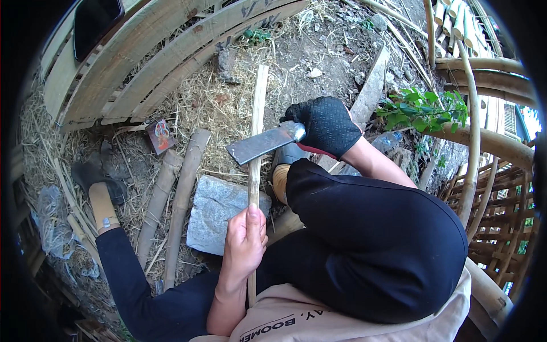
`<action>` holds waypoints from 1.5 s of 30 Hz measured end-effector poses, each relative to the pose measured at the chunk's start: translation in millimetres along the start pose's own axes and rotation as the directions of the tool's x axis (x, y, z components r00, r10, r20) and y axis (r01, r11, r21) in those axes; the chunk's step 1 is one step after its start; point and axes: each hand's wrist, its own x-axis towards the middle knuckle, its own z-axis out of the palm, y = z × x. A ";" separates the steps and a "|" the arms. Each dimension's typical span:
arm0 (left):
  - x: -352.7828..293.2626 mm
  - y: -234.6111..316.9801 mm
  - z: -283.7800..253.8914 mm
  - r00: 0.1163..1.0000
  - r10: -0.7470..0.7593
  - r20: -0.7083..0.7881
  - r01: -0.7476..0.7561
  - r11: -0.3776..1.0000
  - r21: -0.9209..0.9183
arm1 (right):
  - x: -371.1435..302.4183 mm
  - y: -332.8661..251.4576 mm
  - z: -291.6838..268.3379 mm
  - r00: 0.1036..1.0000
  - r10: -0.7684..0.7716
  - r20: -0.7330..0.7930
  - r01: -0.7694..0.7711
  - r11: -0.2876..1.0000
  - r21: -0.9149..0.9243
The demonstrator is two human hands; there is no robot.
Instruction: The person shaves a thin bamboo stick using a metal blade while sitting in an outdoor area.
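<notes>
My bare left hand is wrapped round a long split bamboo strip, thumb laid along it. The strip stands lengthwise in front of me, its lower end running down by my forearm. In a black glove, my right hand grips a machete with a broad, blunt-ended steel blade; the handle is hidden in the fist. The blade lies across the strip above my left hand, and I cannot tell whether its edge bites in. Just beyond my left hand, a pale squared stone block sits behind the strip.
Two bamboo poles lie left of the stone. Wooden slats and a dark phone are at the upper left. A small packet rests on the straw. Leafy plants and a bamboo frame stand at the right.
</notes>
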 end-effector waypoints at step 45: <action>-1.4 -13.0 -6.8 0.974 0.160 -0.161 -0.093 0.928 0.360 | 35.6 9.3 1.3 0.998 0.050 -0.032 -0.054 0.991 -0.125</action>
